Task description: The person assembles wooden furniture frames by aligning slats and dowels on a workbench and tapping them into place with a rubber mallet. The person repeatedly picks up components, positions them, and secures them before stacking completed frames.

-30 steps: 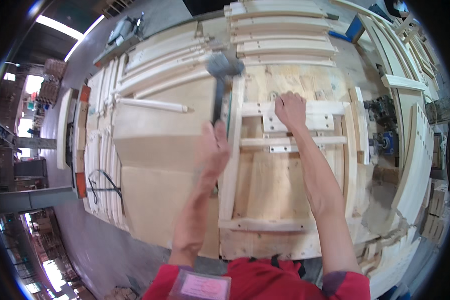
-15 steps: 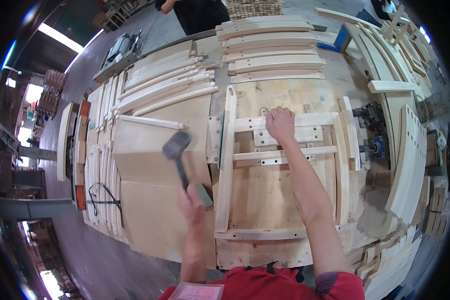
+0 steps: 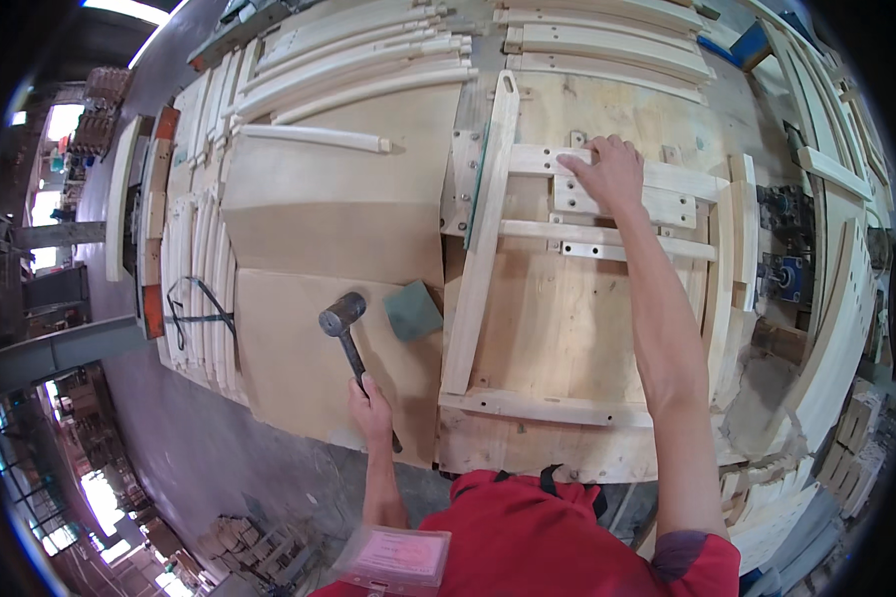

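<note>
My left hand [image 3: 371, 405] is closed round the handle of a dark mallet [image 3: 342, 312], its head over the brown cardboard sheet [image 3: 299, 328]. To the right lies a pale wooden frame with a long left post [image 3: 483, 249], a right post [image 3: 719, 279] and a bottom rail [image 3: 558, 408]. My right hand [image 3: 612, 177] grips the frame's upper rail [image 3: 682, 180], thumb toward the left and fingers over the far edge. Below it are a drilled block [image 3: 672, 208] and a thinner crossbar [image 3: 538, 230]. My right forearm hides part of the frame.
A grey-green square pad [image 3: 413, 310] lies on the cardboard beside the frame. One loose wooden bar [image 3: 314, 137] lies farther back. Stacked slats [image 3: 358, 75] fill the back left, and curved rails [image 3: 607, 45] the back. Clamp hardware [image 3: 788, 279] stands at the right.
The view has shifted, so the bench appears higher and the pad is uncovered. The mallet has come down nearer to me, its head lower. My right hand stays on the upper rail, its thumb now spread.
</note>
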